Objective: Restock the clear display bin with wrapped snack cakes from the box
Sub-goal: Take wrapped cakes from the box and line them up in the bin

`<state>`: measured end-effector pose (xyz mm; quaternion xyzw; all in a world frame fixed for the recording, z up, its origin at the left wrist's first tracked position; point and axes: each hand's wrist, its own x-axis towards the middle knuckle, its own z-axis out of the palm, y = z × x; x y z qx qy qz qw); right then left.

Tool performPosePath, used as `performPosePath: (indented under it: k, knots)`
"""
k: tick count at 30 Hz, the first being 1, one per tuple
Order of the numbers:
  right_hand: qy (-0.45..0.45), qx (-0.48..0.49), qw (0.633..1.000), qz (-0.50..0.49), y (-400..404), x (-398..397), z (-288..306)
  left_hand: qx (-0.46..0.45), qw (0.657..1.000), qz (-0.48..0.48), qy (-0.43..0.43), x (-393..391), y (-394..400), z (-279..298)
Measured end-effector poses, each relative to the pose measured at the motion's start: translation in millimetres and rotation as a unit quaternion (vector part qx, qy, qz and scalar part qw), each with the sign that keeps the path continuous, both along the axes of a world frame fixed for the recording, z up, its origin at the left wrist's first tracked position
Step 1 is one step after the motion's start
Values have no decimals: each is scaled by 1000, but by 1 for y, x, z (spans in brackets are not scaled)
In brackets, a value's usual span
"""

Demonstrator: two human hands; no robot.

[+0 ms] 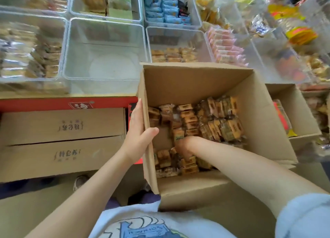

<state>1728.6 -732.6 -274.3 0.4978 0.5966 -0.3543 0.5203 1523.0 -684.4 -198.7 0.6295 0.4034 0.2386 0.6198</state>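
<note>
An open cardboard box (pixel 259 116) in front of me holds several brown wrapped snack cakes (pixel 221 118) across its bottom. My left hand (pixel 140 130) grips the box's left wall, thumb inside and fingers outside. My right hand (pixel 184 146) is down in the box among the cakes near the front; its fingers are buried in the wrappers and mostly hidden. An empty clear display bin (pixel 105 57) stands on the shelf just beyond the box to the left.
Other clear bins surround the empty bin, holding brown cakes (pixel 173 55), blue packs (pixel 164 8) and pink packs (pixel 225 46). Closed cartons (pixel 62 141) are stacked at the left under a red shelf edge. A second open box (pixel 294 110) stands at the right.
</note>
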Motion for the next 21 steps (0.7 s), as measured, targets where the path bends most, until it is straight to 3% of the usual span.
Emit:
performPosePath:
  k: [4,8,10,12,15,16,19,20,21]
  knots:
    - [-33,-24,999,-24,-9,9,-15,-4,1000,5,-3,1,0,-1]
    - [-4,-8,998,-58,-5,5,-11,0,1000,17,-11,0,0,-5]
    - [42,30,989,-141,3,0,10,-2,1000,13,-7,0,1,-6]
    - [106,86,955,-265,15,-1,39,-10,1000,19,1,-1,-5,-3]
    - [179,203,853,-446,30,4,94,-23,997,59,35,-4,-13,5]
    - [216,234,791,-523,30,7,109,-3,995,77,57,-5,-13,10]
    - [418,199,543,-701,19,8,150,105,986,104,78,-10,-5,32]
    - [465,182,491,-714,14,4,160,139,983,98,70,-10,-1,40]
    - [495,174,463,-714,10,-3,168,171,980,81,64,-9,3,49]
